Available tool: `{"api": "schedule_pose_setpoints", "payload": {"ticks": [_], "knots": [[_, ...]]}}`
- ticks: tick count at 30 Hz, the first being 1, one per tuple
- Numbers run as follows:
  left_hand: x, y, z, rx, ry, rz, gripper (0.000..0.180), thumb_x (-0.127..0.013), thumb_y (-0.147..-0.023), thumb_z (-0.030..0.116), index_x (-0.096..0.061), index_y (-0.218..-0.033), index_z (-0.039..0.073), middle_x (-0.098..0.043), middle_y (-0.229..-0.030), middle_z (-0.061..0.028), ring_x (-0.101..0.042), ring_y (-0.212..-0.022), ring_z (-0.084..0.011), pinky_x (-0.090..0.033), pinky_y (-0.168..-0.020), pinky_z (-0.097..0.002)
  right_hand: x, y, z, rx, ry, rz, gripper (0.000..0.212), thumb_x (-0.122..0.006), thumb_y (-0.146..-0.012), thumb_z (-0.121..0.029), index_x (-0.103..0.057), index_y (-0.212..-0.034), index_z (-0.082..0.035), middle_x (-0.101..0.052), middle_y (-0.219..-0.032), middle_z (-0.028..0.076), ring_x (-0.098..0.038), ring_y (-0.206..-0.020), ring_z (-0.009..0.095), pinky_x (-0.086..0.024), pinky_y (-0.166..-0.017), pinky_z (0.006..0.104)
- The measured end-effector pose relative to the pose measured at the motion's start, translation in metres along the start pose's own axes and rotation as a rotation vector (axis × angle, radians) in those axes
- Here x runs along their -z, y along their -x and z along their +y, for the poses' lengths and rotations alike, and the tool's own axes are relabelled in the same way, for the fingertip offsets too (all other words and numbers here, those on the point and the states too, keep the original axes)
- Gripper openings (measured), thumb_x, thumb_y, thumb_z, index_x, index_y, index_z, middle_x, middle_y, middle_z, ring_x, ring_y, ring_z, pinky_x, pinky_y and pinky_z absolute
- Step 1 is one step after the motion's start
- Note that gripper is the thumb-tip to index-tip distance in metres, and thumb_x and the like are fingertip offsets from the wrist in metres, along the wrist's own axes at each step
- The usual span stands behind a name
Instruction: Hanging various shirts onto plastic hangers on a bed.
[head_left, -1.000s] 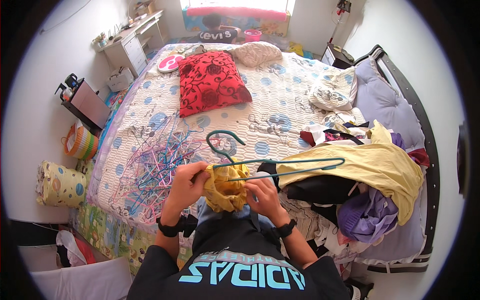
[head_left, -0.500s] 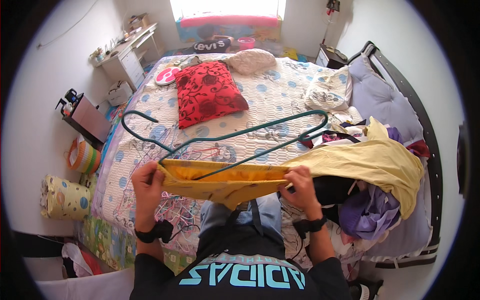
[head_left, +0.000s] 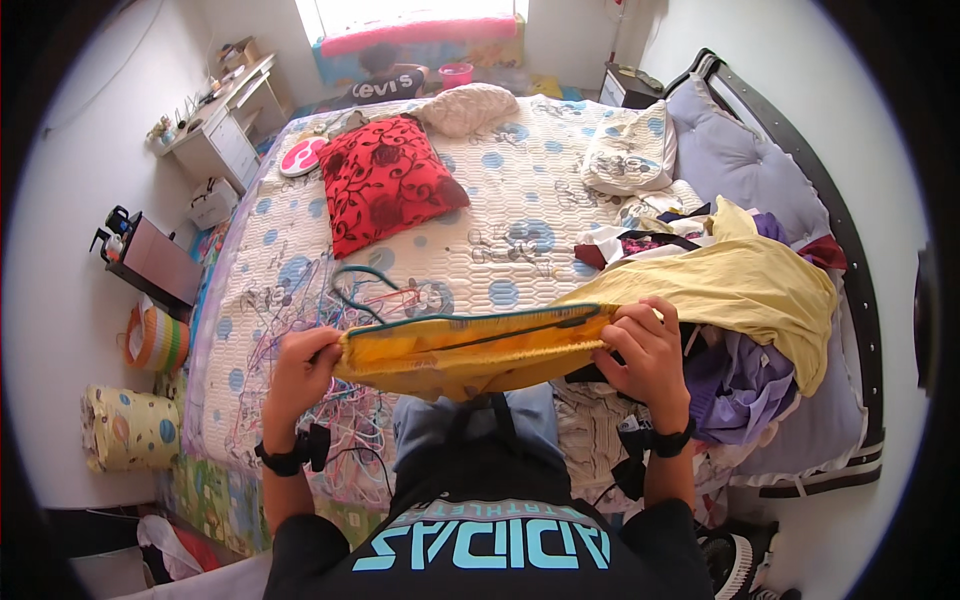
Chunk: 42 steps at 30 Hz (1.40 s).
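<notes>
In front of my body I hold a yellow patterned garment (head_left: 470,372) stretched sideways by its gathered elastic waistband. My left hand (head_left: 303,372) pinches the waistband's left end. At the other end, my right hand (head_left: 645,350) grips the band between thumb and fingers. A dark green clothes hanger (head_left: 338,284) lies within the waist opening, one bar running along the far edge of the band. Its hook sticks out past the far left side, over the bed. The garment's lower part hangs folded toward me, so its full shape is hidden.
Tangled coloured hangers (head_left: 300,400) lie on the bed (head_left: 520,180) by my left arm. Heaped clothes, with a yellow cloth (head_left: 740,280) on top, are at the right. A red cushion (head_left: 385,185) lies farther back. Beyond the bed is another person (head_left: 390,85).
The hanger's arms have gone down from above the garment into its waistband. My right hand has moved right and up, stretching the band wider. The view has shifted slightly.
</notes>
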<state>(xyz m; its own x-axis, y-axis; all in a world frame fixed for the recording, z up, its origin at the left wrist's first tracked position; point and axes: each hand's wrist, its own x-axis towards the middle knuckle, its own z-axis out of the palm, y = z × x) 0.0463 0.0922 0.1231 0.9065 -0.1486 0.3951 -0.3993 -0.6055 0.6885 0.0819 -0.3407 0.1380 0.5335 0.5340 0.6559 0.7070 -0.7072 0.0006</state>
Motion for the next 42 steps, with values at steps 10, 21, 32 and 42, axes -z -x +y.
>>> {"api": "schedule_pose_setpoints", "payload": {"ticks": [10, 21, 32, 42], "knots": [[-0.042, -0.011, 0.013, 0.062, -0.037, -0.304, 0.009, -0.064, -0.087, 0.004, -0.066, -0.092, -0.004, -0.065, -0.079, -0.0191, -0.065, -0.073, -0.0354, -0.051, -0.065, -0.0372, -0.043, -0.011, -0.023, -0.086, -0.187, 0.113, 0.027, -0.075, -0.067, -0.007, -0.061, -0.090, -0.011, -0.058, -0.094, 0.005, -0.056, -0.096, 0.027, -0.046, -0.085, 0.0407], [-0.064, -0.001, 0.001, 0.084, -0.017, 0.076, 0.010, -0.065, -0.087, 0.003, -0.068, -0.094, -0.004, -0.068, -0.079, -0.0175, -0.067, -0.067, -0.0278, -0.051, -0.063, -0.0323, -0.073, 0.014, -0.017, -0.327, -0.263, -0.148, 0.027, -0.065, -0.072, -0.001, -0.063, -0.098, -0.007, -0.065, -0.089, 0.011, -0.064, -0.087, 0.031, -0.049, -0.073, 0.0405], [-0.126, 0.025, 0.016, 0.164, 0.250, 0.758, 0.009, -0.058, -0.095, 0.003, -0.063, -0.092, -0.003, -0.061, -0.078, -0.0076, -0.055, -0.069, -0.0111, -0.045, -0.063, -0.0238, -0.089, 0.019, -0.052, -0.597, -0.320, 0.006, 0.014, -0.066, -0.070, -0.006, -0.067, -0.085, -0.008, -0.065, -0.076, 0.012, -0.065, -0.070, 0.033, -0.051, -0.061, 0.0378], [-0.140, -0.038, 0.047, -0.088, 0.331, 0.554, 0.003, -0.062, -0.087, -0.006, -0.061, -0.089, -0.004, -0.060, -0.076, -0.0097, -0.057, -0.064, -0.0163, -0.043, -0.057, -0.0251, -0.108, -0.006, -0.067, -0.702, -0.257, 0.101, 0.011, -0.068, -0.075, -0.012, -0.068, -0.086, -0.008, -0.066, -0.078, 0.012, -0.065, -0.071, 0.034, -0.050, -0.061, 0.0379]]}}
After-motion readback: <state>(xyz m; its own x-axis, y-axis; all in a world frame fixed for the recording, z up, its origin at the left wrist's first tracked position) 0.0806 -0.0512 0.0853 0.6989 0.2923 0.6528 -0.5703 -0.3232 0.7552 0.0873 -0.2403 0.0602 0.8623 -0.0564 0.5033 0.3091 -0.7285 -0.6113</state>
